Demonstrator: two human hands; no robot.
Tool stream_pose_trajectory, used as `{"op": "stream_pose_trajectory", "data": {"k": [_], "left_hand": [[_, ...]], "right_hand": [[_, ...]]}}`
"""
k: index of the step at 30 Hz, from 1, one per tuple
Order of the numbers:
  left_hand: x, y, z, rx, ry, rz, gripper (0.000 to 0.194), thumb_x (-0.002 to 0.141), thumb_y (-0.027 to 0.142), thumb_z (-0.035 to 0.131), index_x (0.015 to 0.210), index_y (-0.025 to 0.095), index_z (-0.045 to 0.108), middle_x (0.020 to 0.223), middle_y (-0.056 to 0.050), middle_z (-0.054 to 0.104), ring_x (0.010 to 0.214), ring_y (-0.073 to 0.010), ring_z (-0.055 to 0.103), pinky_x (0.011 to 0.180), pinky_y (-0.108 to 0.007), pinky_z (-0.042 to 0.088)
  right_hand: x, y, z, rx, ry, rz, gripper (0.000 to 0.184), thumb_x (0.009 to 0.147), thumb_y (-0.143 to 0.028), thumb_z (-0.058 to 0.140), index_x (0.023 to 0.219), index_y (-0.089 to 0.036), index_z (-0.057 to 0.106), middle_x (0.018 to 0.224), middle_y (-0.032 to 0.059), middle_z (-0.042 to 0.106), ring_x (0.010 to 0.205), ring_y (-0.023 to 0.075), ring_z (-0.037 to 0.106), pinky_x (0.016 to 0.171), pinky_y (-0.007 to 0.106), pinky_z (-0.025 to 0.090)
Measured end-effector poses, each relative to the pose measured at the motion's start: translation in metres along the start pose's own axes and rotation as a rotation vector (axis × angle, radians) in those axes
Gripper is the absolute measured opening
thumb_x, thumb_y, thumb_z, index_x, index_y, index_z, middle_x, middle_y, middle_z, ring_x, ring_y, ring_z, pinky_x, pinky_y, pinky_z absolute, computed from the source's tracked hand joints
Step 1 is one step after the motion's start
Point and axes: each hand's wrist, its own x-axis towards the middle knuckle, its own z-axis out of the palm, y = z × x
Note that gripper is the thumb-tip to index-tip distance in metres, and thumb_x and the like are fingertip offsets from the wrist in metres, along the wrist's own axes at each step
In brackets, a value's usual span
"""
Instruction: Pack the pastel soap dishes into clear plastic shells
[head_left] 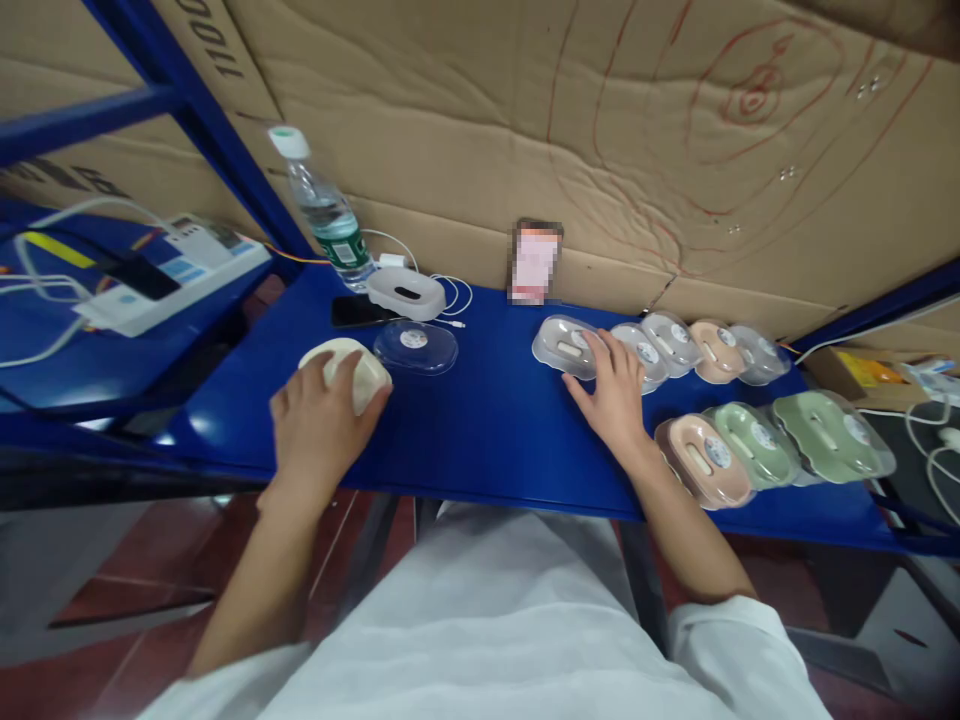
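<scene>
My left hand (319,410) is wrapped over a cream-coloured soap dish part (339,362) at the left of the blue table. Just right of it lies a clear lid (416,347) with a round label, and behind that a pale grey soap dish part (407,293) with a slot. My right hand (613,392) has its fingers spread, with the fingertips at the right edge of a grey soap dish under a clear lid (564,346). Another lidded grey soap dish (643,358) is partly hidden behind these fingers.
More lidded soap dishes, such as a peach one (705,460) and a green one (821,435), stand in rows at the right. A water bottle (330,220), a black phone (360,311) and a white cable are at the back left. A blurred upright screen (534,262) leans against cardboard (450,130).
</scene>
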Motion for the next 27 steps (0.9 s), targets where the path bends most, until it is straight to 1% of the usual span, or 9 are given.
{"op": "stream_pose_trajectory", "data": {"k": [4, 7, 9, 11, 13, 16, 20, 23, 27], "left_hand": [[-0.050, -0.012, 0.009, 0.036, -0.035, 0.007, 0.055, 0.105, 0.055, 0.051, 0.150, 0.024, 0.061, 0.135, -0.025, 0.067, 0.133, -0.0530, 0.058, 0.101, -0.071, 0.051], [-0.071, 0.022, 0.022, -0.185, -0.034, 0.247, 0.045, 0.104, 0.050, 0.057, 0.144, 0.029, 0.064, 0.128, -0.017, 0.072, 0.124, -0.0433, 0.066, 0.104, -0.063, 0.055], [-0.069, 0.050, 0.029, -0.352, -0.117, 0.419, 0.039, 0.107, 0.040, 0.054, 0.143, 0.031, 0.064, 0.134, -0.013, 0.072, 0.126, -0.0358, 0.068, 0.107, -0.055, 0.058], [-0.052, 0.070, 0.032, -0.433, -0.147, 0.492, 0.038, 0.110, 0.029, 0.043, 0.141, 0.031, 0.064, 0.141, -0.011, 0.070, 0.128, -0.0290, 0.068, 0.108, -0.046, 0.059], [-0.018, 0.076, 0.031, -0.370, -0.065, 0.468, 0.040, 0.109, 0.023, 0.038, 0.137, 0.027, 0.066, 0.142, -0.013, 0.068, 0.130, -0.0302, 0.067, 0.110, -0.048, 0.056], [0.051, 0.063, 0.029, -0.125, 0.007, 0.378, 0.044, 0.104, 0.019, 0.044, 0.144, 0.021, 0.063, 0.151, -0.019, 0.062, 0.135, -0.0401, 0.061, 0.111, -0.060, 0.049], [0.125, 0.030, 0.036, 0.064, -0.084, 0.293, 0.046, 0.095, 0.017, 0.056, 0.140, 0.020, 0.065, 0.152, -0.021, 0.062, 0.146, -0.0473, 0.049, 0.117, -0.075, 0.031], [0.146, 0.012, 0.042, 0.083, -0.114, 0.256, 0.031, 0.098, 0.020, 0.055, 0.125, 0.018, 0.072, 0.137, -0.019, 0.071, 0.137, -0.0466, 0.056, 0.114, -0.081, 0.026], [0.144, 0.010, 0.043, 0.042, -0.104, 0.312, 0.032, 0.106, 0.036, 0.051, 0.124, 0.019, 0.073, 0.136, -0.015, 0.073, 0.136, -0.0409, 0.059, 0.120, -0.070, 0.030]], "right_hand": [[-0.007, -0.018, 0.001, 0.056, -0.095, -0.123, 0.048, 0.110, -0.042, 0.053, 0.153, -0.021, 0.059, 0.160, 0.0188, 0.056, 0.147, 0.0384, 0.050, 0.121, 0.059, 0.042], [-0.016, -0.035, 0.005, 0.136, -0.286, -0.402, 0.052, 0.111, -0.048, 0.054, 0.157, -0.023, 0.057, 0.167, 0.0162, 0.050, 0.154, 0.0340, 0.045, 0.124, 0.055, 0.040], [-0.022, -0.045, 0.008, 0.190, -0.401, -0.562, 0.065, 0.108, -0.057, 0.059, 0.163, -0.025, 0.049, 0.172, 0.0144, 0.045, 0.158, 0.0323, 0.041, 0.128, 0.054, 0.037], [-0.025, -0.048, 0.011, 0.218, -0.456, -0.610, 0.070, 0.106, -0.060, 0.061, 0.165, -0.026, 0.046, 0.171, 0.0142, 0.048, 0.158, 0.0311, 0.042, 0.129, 0.054, 0.035], [-0.025, -0.045, 0.012, 0.208, -0.463, -0.567, 0.062, 0.108, -0.055, 0.061, 0.162, -0.026, 0.051, 0.166, 0.0143, 0.054, 0.155, 0.0311, 0.047, 0.127, 0.054, 0.037], [-0.019, -0.032, 0.010, 0.132, -0.414, -0.448, 0.048, 0.110, -0.045, 0.060, 0.154, -0.025, 0.061, 0.162, 0.0145, 0.059, 0.152, 0.0338, 0.051, 0.124, 0.056, 0.039], [-0.014, -0.015, 0.003, 0.025, -0.374, -0.343, 0.043, 0.110, -0.040, 0.060, 0.147, -0.020, 0.067, 0.160, 0.0154, 0.061, 0.151, 0.0389, 0.051, 0.124, 0.061, 0.038], [-0.014, -0.013, 0.001, 0.021, -0.380, -0.339, 0.042, 0.110, -0.039, 0.060, 0.147, -0.020, 0.067, 0.160, 0.0176, 0.060, 0.150, 0.0382, 0.053, 0.123, 0.062, 0.039], [-0.016, -0.019, 0.000, 0.013, -0.386, -0.358, 0.042, 0.109, -0.037, 0.061, 0.146, -0.020, 0.067, 0.158, 0.0186, 0.061, 0.147, 0.0364, 0.056, 0.122, 0.059, 0.041]]}}
